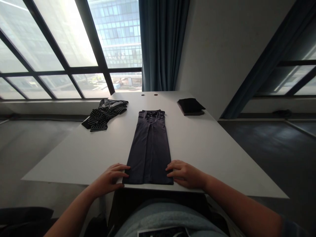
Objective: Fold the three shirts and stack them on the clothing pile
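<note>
A dark grey buttoned shirt (149, 151) lies flat on the white table, its sides folded in to make a long narrow strip. The buttoned neckline points away from me and the hem lies near the table's front edge. My left hand (110, 177) rests at the shirt's lower left edge, fingers apart, fingertips touching the fabric. On the opposite side, my right hand (186, 174) has its spread fingers on the lower right edge. Neither hand shows a grip on the cloth.
A crumpled black-and-white striped garment (106, 113) lies at the table's far left. Folded dark clothes (190, 106) form a small stack at the far right of the white table (209, 154). Behind stand windows and a blue curtain (163, 46).
</note>
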Motion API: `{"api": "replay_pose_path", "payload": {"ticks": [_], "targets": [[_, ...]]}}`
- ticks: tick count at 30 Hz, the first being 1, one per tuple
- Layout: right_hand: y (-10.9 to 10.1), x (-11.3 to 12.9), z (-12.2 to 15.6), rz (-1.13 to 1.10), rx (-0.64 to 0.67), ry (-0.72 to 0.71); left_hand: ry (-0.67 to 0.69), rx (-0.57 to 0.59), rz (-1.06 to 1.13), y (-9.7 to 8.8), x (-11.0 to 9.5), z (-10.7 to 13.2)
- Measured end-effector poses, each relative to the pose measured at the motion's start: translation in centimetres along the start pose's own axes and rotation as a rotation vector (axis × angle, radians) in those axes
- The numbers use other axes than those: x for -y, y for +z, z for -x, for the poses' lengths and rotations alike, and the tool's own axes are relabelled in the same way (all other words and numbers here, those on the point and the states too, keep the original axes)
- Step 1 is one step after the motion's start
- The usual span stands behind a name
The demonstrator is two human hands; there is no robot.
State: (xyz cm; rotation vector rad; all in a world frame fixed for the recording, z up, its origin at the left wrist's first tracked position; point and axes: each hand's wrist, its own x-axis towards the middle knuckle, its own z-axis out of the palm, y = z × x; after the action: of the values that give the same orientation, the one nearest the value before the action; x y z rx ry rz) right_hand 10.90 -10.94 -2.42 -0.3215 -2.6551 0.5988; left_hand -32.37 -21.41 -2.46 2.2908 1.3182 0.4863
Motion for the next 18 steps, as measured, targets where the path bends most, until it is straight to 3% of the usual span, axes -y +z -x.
{"api": "replay_pose_path", "payload": {"ticks": [7, 13, 18], "targets": [[0.9, 0.3, -0.2, 0.057, -0.042, 0.020, -0.002, -0.084, -0.077, 1.1, -0.7, -1.5], [0.4, 0.9, 1.1, 0.024, -0.036, 0.123, -0.029, -0.046, -0.063, 1.7, -1.9, -1.7], [1.0, 0.7, 1.8, 0.064, -0.062, 0.090, -0.061, -0.053, -0.081, 2.3, -2.3, -1.6]]}}
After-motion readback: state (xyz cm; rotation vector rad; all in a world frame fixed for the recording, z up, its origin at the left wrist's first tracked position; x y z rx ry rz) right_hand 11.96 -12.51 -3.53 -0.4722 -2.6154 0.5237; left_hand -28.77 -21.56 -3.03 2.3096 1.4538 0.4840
